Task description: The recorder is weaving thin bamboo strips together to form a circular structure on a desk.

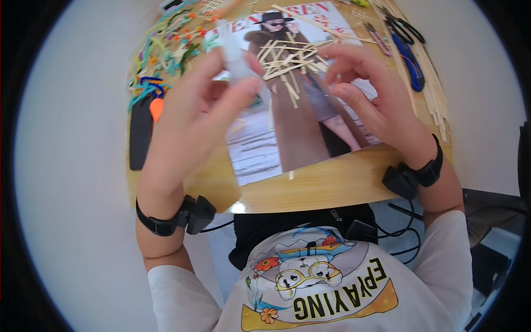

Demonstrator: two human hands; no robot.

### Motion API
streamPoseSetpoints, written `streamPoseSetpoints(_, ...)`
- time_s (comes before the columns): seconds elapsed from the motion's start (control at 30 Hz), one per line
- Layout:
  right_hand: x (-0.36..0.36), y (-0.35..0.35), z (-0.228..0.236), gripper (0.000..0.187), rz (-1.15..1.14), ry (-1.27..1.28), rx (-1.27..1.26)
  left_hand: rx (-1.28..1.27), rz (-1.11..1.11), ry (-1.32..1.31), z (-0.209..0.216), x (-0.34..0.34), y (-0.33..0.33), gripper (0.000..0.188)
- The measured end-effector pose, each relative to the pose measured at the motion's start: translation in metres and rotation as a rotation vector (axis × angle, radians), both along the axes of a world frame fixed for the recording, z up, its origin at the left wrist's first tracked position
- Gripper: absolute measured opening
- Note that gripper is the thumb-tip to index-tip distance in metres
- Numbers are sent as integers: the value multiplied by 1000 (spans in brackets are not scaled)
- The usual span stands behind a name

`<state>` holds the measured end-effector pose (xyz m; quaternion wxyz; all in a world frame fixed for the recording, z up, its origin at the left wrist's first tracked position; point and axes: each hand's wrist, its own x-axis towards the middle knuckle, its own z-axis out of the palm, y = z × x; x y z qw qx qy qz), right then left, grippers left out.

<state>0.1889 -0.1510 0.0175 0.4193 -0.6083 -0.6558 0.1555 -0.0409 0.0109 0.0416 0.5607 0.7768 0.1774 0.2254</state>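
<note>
My left hand (pixel 193 110) is closed around a whitish, translucent bottle (pixel 235 60), blurred by motion, above the left part of a magazine (pixel 257 160). The bottle looks like a glue bottle, though its tip is too smeared to make out. On the magazine, a pile of short, thin wooden sticks (pixel 285 58) lies criss-crossed. My right hand (pixel 376 94) hovers at the right side of this pile, thumb and fingers curved and apart, holding nothing that I can see. Whether its fingertips touch the outermost sticks, I cannot tell.
Blue-handled pliers (pixel 409 69) and black-handled scissors (pixel 406 30) lie at the far right, alongside long wooden strips (pixel 436 102). Colourful craft bits (pixel 171 39) crowd the far left. A dark flat object (pixel 139 135) rests at the table's left edge, beside an orange piece (pixel 156 109).
</note>
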Motion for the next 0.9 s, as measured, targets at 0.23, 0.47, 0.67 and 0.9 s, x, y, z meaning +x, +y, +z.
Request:
streamPoseSetpoints(0.23,6,3,6,40,146,-325,302,267,-265,225,-20,33,-24,31)
streamPoseSetpoints(0.47,4,2,0,24,74,-451,277,145,-221,70,-52,33,-19,35)
streamPoseSetpoints(0.67,5,3,-3,24,52,-478,194,158,-151,-19,-53,35,-18,33)
streamPoseSetpoints(0.9,-1,3,-8,26,47,-515,197,205,-135,32,-59,31,-20,28)
